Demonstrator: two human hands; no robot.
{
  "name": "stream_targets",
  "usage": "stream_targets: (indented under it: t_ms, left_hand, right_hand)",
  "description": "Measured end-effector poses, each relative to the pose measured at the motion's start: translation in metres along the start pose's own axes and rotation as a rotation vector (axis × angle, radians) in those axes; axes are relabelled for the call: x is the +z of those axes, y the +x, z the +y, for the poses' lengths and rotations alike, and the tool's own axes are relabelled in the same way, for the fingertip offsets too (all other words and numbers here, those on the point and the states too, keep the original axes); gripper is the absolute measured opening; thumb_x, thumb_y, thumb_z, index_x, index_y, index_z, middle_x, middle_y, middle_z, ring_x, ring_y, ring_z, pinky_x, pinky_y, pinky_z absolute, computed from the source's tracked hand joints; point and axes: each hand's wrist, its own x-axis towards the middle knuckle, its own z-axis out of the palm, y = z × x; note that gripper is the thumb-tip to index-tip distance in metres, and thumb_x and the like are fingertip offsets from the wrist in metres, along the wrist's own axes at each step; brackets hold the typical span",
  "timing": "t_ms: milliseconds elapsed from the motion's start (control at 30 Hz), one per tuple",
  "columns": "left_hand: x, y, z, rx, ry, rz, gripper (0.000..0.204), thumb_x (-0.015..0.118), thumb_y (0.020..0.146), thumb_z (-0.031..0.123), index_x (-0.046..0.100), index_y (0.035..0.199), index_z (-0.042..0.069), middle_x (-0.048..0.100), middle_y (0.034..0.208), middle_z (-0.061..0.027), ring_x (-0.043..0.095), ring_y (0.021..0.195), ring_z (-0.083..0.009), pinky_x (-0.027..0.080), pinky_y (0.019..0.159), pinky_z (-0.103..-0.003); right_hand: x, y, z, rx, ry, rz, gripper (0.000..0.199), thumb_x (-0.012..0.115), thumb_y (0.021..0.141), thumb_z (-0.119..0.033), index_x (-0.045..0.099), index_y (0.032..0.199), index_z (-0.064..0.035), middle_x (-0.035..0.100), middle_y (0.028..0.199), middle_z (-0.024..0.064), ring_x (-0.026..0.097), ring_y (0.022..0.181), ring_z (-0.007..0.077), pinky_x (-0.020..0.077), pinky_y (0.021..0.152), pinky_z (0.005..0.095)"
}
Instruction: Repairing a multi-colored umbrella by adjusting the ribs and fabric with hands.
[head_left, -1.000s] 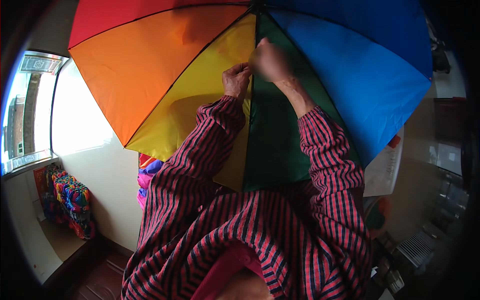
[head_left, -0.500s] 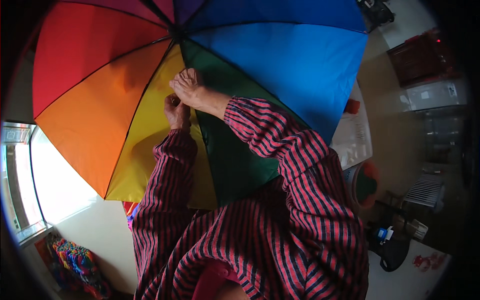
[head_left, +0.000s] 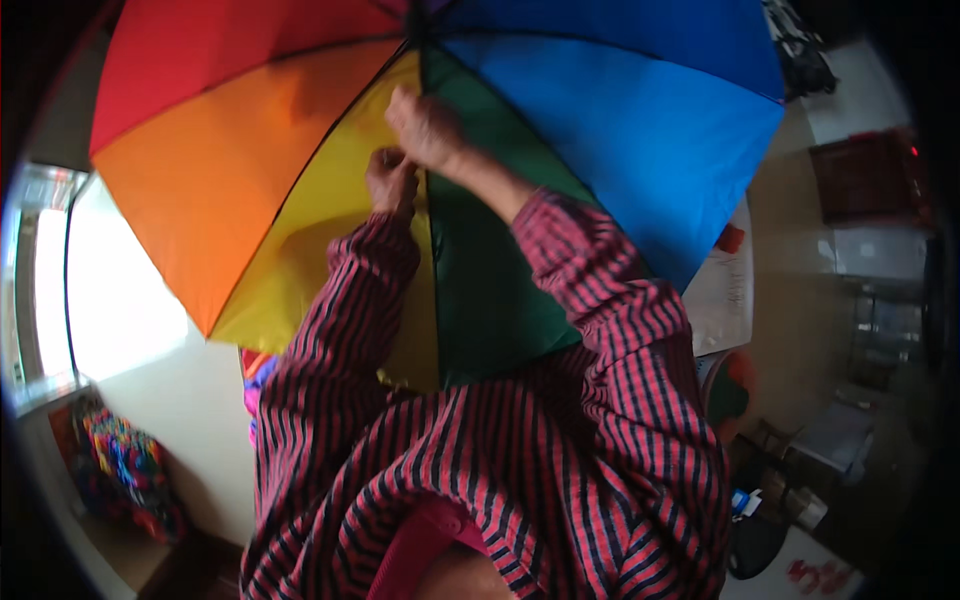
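A large open umbrella point(head_left: 600, 130) with red, orange, yellow, green and blue panels spreads before me, its inner side showing dark ribs that run out from a dark hub point(head_left: 418, 25). My left hand point(head_left: 390, 182) is closed in a pinch over the yellow panel point(head_left: 290, 265), close to the rib bordering the green panel point(head_left: 490, 290). Just above it, my right hand point(head_left: 425, 128) is curled closed across that same rib, slightly blurred. The two hands nearly touch. Whatever lies between the fingers of either hand is hidden or too small to make out.
A bright window point(head_left: 60, 290) is at the left, with a multicoloured bundle point(head_left: 125, 455) below it. On the right are a white sheet point(head_left: 722, 295), a round orange-and-green object point(head_left: 732, 390), a black bag point(head_left: 757, 545) and a dark red cabinet point(head_left: 870, 180).
The umbrella and both hands now appear farther right and higher in the picture, as the whole view has shifted. My right hand sits slightly farther right of my left. Both stay closed.
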Motion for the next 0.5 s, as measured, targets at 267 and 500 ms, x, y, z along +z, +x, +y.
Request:
stream_targets:
  t_ms: [267,500]
  left_hand:
    - [-0.003,0.002,0.004,0.036,0.008,-0.016,0.035,0.078,0.071,0.025,0.056,0.084,0.001,0.06,0.065,-0.0059,0.052,0.053,-0.0131,0.042,0.048,-0.029]
    - [-0.014,0.011,-0.012,0.685,0.424,0.153,0.036,0.073,0.075,0.025,0.058,0.091,-0.003,0.062,0.068,-0.0113,0.058,0.063,-0.018,0.047,0.059,-0.032]
  right_hand:
    - [-0.092,0.01,-0.059,-0.45,0.515,-0.032,0.019,0.051,0.089,-0.012,0.042,0.075,-0.0016,0.048,0.054,0.013,0.053,0.049,0.0254,0.0384,0.045,0.0379]
    - [-0.117,-0.033,-0.117,-0.418,-0.026,-0.066,0.02,0.051,0.091,-0.014,0.043,0.077,-0.0024,0.047,0.057,0.0128,0.051,0.052,0.0184,0.0377,0.046,0.035]
